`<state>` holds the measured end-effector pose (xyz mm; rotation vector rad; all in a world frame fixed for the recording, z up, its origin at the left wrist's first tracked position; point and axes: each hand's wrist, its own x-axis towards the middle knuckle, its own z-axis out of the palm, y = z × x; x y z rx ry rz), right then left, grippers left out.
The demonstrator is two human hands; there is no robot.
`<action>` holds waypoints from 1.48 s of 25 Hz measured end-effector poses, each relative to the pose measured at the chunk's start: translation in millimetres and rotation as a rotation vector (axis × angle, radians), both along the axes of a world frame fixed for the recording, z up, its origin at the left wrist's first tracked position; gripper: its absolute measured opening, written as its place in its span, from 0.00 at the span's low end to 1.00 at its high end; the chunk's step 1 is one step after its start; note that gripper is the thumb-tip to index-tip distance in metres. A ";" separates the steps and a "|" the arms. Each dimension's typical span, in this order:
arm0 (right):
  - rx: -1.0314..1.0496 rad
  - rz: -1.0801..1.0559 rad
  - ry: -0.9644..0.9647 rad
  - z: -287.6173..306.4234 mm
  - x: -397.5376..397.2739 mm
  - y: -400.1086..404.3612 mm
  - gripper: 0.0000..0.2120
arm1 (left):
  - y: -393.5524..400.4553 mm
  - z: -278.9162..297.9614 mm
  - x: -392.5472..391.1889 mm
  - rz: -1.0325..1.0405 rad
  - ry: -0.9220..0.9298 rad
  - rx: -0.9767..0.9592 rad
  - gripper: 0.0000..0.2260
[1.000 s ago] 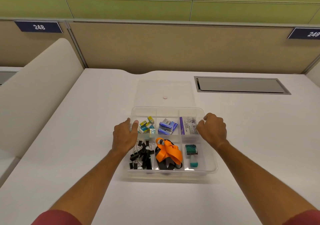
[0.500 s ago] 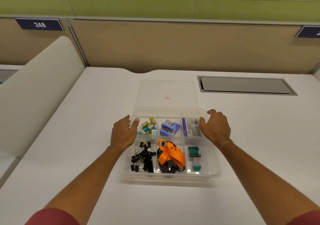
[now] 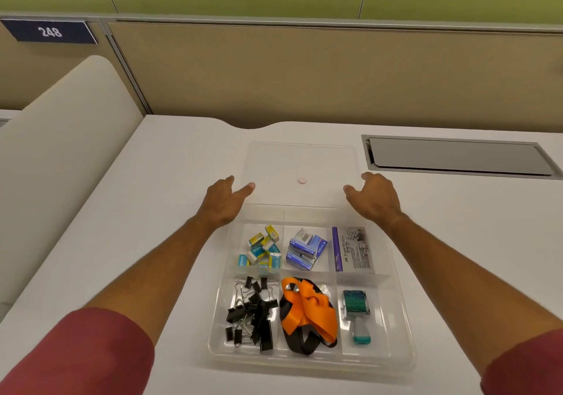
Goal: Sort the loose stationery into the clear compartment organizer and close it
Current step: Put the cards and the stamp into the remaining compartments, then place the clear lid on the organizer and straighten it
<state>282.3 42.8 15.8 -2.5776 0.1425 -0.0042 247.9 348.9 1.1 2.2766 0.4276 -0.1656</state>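
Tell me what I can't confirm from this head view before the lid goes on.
- Left hand, right hand: contact with the clear lid unclear; its transparent edges barely show.
- Small pink spot on the lid: too small to identify.
- Organizer rear compartments: partly masked by glare.

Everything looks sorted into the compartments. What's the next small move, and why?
Probably grip the clear lid by its side edges: the left hand and right hand flank it, open, and the organizer lies uncovered.
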 end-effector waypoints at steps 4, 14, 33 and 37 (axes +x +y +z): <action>0.095 -0.057 0.120 -6.6 30.5 0.9 0.22 | -1.3 -3.2 27.7 0.027 0.077 -0.069 0.34; 0.548 -0.368 0.247 -15.5 63.1 -7.0 0.17 | -6.6 1.5 66.3 0.315 0.108 -0.432 0.31; 0.800 -0.464 -0.032 21.0 49.6 -24.1 0.14 | -1.2 59.2 59.9 0.393 -0.120 -0.567 0.23; 0.883 -0.431 -0.129 42.5 30.1 -24.3 0.13 | -3.0 80.5 39.6 0.406 -0.208 -0.550 0.21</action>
